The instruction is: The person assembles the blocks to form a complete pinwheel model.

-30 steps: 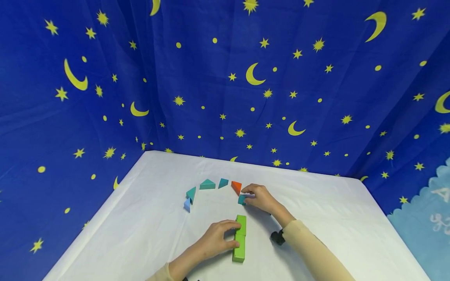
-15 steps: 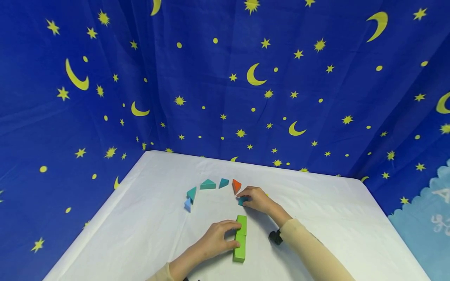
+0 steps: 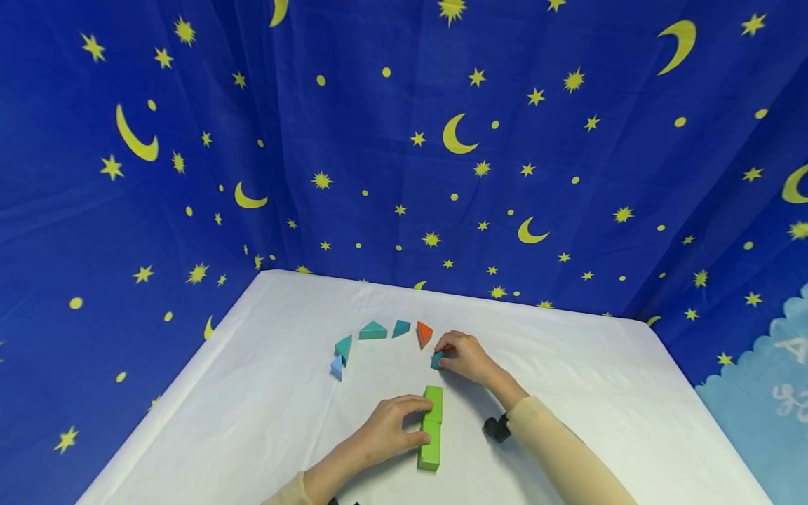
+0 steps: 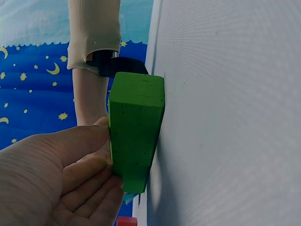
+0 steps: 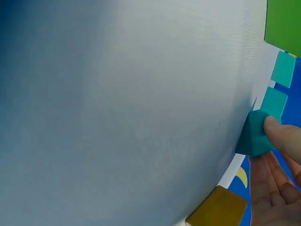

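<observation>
My right hand (image 3: 466,356) pinches a teal triangular block (image 5: 254,134) between thumb and fingers, at the right end of an arc of blocks in the head view. Just left of these fingertips lies an orange-red triangular block (image 3: 424,334). My left hand (image 3: 390,429) touches the left side of two green blocks (image 3: 431,428) standing end to end in a line. Its index finger is at the far block and its thumb at the near one. In the left wrist view the green block (image 4: 136,127) rises close beside the thumb and fingers.
The arc continues leftward with a dark teal block (image 3: 401,328), a wide teal triangle (image 3: 373,331), another teal triangle (image 3: 344,347) and a light blue block (image 3: 337,368). A yellow block (image 5: 218,207) lies near my right hand. White cloth (image 3: 265,393) covers the table; a starry blue curtain (image 3: 379,140) stands behind.
The orange-red block has turned slightly, and my right fingers have drawn back from it. The teal block in my right hand has turned and shifted a little rightward. My left hand stays put.
</observation>
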{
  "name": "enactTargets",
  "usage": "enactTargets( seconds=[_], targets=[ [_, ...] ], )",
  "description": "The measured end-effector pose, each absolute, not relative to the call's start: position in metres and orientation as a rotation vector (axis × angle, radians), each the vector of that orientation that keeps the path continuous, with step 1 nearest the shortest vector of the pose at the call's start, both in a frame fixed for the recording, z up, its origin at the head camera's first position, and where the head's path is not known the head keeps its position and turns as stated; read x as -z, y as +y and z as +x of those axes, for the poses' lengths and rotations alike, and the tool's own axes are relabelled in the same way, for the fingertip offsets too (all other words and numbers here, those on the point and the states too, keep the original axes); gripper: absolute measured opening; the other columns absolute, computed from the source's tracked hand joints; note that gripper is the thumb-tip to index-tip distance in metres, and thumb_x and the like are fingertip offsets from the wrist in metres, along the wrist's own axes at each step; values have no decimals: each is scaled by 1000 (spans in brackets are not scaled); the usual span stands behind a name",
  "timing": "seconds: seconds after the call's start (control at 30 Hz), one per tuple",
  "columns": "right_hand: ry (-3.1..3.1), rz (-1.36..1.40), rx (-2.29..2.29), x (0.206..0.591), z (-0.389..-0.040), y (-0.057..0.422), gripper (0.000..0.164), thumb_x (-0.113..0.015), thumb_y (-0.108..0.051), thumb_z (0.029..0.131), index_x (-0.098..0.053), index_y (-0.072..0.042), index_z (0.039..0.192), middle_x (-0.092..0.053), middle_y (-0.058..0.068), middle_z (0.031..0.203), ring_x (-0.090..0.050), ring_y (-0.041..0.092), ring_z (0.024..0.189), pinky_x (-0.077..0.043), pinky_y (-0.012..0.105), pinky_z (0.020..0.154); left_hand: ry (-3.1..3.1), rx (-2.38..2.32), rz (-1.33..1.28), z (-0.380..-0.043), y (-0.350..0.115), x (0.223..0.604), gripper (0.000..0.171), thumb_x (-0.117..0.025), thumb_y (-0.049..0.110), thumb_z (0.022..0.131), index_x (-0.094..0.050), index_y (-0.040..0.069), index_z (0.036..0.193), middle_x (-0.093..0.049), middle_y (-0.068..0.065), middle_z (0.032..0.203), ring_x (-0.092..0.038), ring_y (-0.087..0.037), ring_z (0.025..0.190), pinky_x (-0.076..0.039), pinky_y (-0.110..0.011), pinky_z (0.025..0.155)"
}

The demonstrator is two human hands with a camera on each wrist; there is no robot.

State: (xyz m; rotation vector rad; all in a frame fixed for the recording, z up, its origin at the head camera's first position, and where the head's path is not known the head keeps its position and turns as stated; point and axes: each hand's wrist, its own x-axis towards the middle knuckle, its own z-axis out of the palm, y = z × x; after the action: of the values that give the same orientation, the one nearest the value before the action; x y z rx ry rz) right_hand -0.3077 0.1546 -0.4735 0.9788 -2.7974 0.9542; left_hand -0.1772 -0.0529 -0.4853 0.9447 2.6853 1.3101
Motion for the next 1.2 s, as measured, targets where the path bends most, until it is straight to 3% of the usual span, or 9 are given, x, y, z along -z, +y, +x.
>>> enactTargets(
  seconds=[0.37,0.63,0.77,1.2],
  targets=[
    [-2788,940,-976,470,-304,164,20,-78,-4,75,-63,-10,87,-59,-3,89,-61,14,82,-53,24,72,2684,-1309,978,-178,-55,484,47,-76,24,80,-62,3,120,-62,-7,120,-55,-21,115,-43,-33,99],
    [-2819,1041,-1034,463,-307,178,35,-75,-7,80,-64,0,113,-63,11,109,-61,26,99,-51,38,86,2667,-1313,932,-177,-55,483,47,-77,23,80,-63,4,120,-62,-5,121,-54,-19,116,-42,-33,99],
    [-2864,1091,-1104,463,-312,184,39,-72,-9,83,-62,0,120,-62,11,117,-58,28,106,-49,40,91,2652,-1317,911,-177,-54,484,47,-77,23,80,-63,6,121,-61,-4,122,-54,-18,116,-42,-32,100],
    [-2883,1178,-1028,462,-316,186,29,-70,-7,85,-66,-2,113,-65,6,110,-60,22,99,-50,33,85,2642,-1314,887,-178,-53,482,48,-77,26,80,-63,7,122,-61,-2,122,-53,-17,117,-42,-32,100]
  ],
)
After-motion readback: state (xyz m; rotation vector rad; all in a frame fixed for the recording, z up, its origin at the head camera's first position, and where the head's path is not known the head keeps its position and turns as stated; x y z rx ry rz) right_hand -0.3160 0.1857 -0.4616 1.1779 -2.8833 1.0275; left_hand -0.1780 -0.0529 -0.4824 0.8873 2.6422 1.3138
